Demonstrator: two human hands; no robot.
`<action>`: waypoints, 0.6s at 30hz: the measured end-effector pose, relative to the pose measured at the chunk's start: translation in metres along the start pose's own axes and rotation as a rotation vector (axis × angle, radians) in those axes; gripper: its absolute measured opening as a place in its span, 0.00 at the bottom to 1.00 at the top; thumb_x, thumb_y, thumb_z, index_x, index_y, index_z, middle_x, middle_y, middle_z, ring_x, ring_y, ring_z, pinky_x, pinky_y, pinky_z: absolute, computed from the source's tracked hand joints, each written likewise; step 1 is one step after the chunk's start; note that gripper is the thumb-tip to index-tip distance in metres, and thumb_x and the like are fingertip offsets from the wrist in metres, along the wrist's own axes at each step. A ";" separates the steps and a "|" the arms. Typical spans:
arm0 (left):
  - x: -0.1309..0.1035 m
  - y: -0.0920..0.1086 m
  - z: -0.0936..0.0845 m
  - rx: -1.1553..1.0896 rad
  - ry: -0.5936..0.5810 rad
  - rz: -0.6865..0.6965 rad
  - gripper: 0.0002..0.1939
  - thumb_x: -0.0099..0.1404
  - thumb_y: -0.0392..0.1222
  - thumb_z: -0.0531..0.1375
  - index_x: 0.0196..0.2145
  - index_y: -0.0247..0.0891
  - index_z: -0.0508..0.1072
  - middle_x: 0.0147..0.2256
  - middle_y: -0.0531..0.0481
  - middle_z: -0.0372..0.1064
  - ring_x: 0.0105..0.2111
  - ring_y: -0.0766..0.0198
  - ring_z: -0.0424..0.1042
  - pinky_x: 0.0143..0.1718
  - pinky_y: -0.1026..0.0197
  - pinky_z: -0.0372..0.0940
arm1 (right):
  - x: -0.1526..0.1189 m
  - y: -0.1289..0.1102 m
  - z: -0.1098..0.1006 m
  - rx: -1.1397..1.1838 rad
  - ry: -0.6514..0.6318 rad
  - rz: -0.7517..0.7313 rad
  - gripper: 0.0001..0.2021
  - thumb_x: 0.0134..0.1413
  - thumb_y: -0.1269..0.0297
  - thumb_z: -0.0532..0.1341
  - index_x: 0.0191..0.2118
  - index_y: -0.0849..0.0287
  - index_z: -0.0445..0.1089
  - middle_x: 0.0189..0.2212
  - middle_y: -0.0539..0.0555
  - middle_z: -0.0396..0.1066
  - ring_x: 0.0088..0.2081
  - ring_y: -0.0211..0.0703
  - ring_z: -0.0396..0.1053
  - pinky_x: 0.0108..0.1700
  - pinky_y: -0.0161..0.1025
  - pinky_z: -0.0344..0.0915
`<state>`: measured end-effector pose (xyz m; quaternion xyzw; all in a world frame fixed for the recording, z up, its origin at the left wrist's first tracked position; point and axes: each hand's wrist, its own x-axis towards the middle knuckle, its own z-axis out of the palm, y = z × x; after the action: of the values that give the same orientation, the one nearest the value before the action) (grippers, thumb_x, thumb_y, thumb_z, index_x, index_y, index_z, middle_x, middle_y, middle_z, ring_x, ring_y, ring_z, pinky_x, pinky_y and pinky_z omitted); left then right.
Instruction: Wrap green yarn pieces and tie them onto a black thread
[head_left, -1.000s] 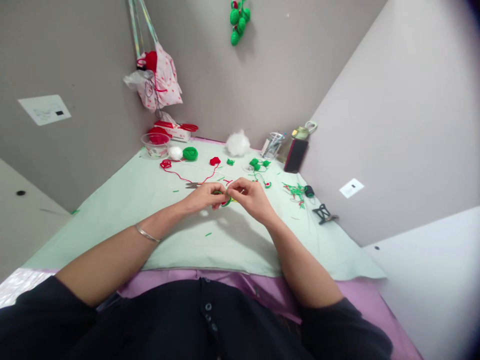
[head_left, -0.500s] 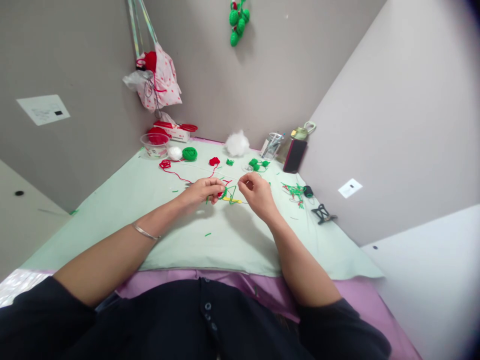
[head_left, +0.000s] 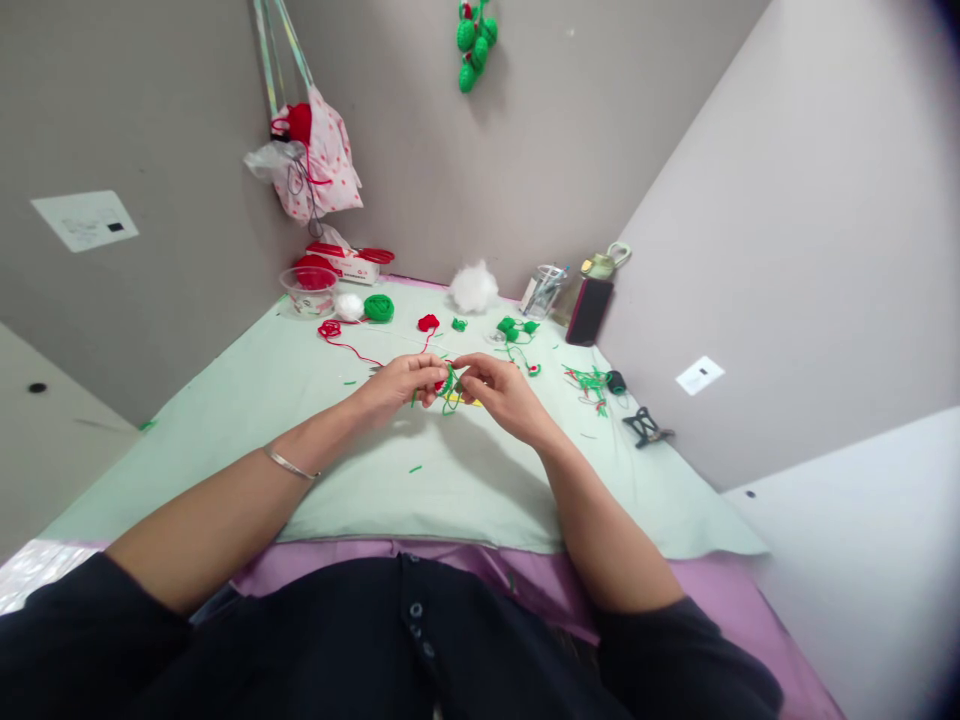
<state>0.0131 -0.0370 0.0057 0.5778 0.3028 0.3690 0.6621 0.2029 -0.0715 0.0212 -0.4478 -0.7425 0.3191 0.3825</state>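
My left fingers [head_left: 424, 377] were clamped on the little red-and-green crochet piece [head_left: 441, 386] near mid-frame, its visible green edge kinda slanting up-and-down just left of my right fingers [head_left: 478, 364], though I honestly couldn't tell if those were pinching the green yarn [head_left: 451, 404].

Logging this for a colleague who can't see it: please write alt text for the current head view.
A person's left hand pinches a small red-and-green yarn piece while the right hand is at its loose green strands, above a pale green tablecloth. Beyond them lie a green yarn ball, red yarn and white stuffing.
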 end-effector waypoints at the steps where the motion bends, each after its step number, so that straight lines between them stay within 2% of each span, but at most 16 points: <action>1: 0.000 0.000 0.000 0.008 -0.004 -0.008 0.13 0.57 0.46 0.65 0.29 0.34 0.68 0.25 0.55 0.62 0.22 0.72 0.61 0.26 0.65 0.57 | -0.001 0.000 0.001 0.026 -0.009 -0.028 0.15 0.57 0.68 0.54 0.49 0.60 0.68 0.29 0.49 0.70 0.30 0.36 0.69 0.38 0.37 0.68; 4: 0.002 -0.004 0.000 0.027 -0.003 -0.015 0.13 0.57 0.47 0.64 0.28 0.35 0.67 0.25 0.55 0.61 0.21 0.72 0.61 0.26 0.65 0.57 | -0.003 -0.001 0.003 0.041 0.001 -0.076 0.18 0.61 0.67 0.52 0.56 0.58 0.63 0.32 0.50 0.71 0.33 0.37 0.71 0.40 0.38 0.68; 6: 0.003 -0.007 -0.001 0.066 -0.003 -0.007 0.13 0.57 0.47 0.63 0.29 0.35 0.67 0.25 0.56 0.60 0.21 0.72 0.61 0.26 0.65 0.57 | -0.004 -0.001 0.003 -0.085 0.041 -0.088 0.17 0.64 0.63 0.53 0.57 0.56 0.63 0.32 0.50 0.72 0.32 0.38 0.70 0.40 0.37 0.67; 9: 0.005 -0.012 -0.002 0.183 -0.035 0.000 0.12 0.58 0.47 0.63 0.31 0.35 0.69 0.25 0.56 0.61 0.22 0.71 0.62 0.28 0.64 0.58 | -0.004 -0.002 0.005 -0.351 0.087 -0.146 0.11 0.64 0.60 0.57 0.48 0.54 0.72 0.32 0.51 0.71 0.30 0.37 0.67 0.37 0.37 0.63; 11: 0.005 -0.014 -0.003 0.242 -0.069 0.008 0.12 0.58 0.48 0.62 0.31 0.36 0.69 0.25 0.56 0.62 0.23 0.70 0.63 0.28 0.64 0.58 | -0.004 -0.003 0.005 -0.402 0.094 -0.195 0.09 0.63 0.60 0.58 0.39 0.56 0.75 0.31 0.51 0.70 0.29 0.36 0.65 0.35 0.37 0.61; 13: 0.005 -0.013 -0.003 0.264 -0.094 0.013 0.13 0.59 0.49 0.62 0.30 0.36 0.68 0.25 0.55 0.63 0.23 0.69 0.63 0.29 0.64 0.58 | -0.003 -0.005 0.005 -0.334 0.140 -0.230 0.10 0.62 0.60 0.59 0.34 0.56 0.75 0.31 0.52 0.68 0.30 0.36 0.64 0.34 0.36 0.61; 15: 0.004 -0.011 -0.003 0.254 -0.099 0.019 0.12 0.59 0.49 0.62 0.31 0.36 0.68 0.25 0.55 0.63 0.24 0.69 0.63 0.29 0.64 0.59 | -0.002 -0.007 0.002 -0.205 0.247 -0.247 0.09 0.60 0.59 0.61 0.32 0.57 0.75 0.32 0.53 0.69 0.33 0.38 0.66 0.34 0.37 0.62; 18: 0.004 -0.009 -0.003 0.213 -0.100 0.011 0.12 0.59 0.47 0.63 0.31 0.36 0.69 0.27 0.54 0.63 0.24 0.69 0.63 0.28 0.64 0.60 | 0.000 -0.008 -0.008 0.080 0.361 -0.180 0.12 0.58 0.54 0.62 0.32 0.57 0.72 0.33 0.53 0.71 0.30 0.37 0.66 0.30 0.36 0.64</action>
<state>0.0140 -0.0327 -0.0035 0.6643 0.3037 0.3090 0.6091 0.2061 -0.0740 0.0316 -0.4139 -0.6856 0.2276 0.5539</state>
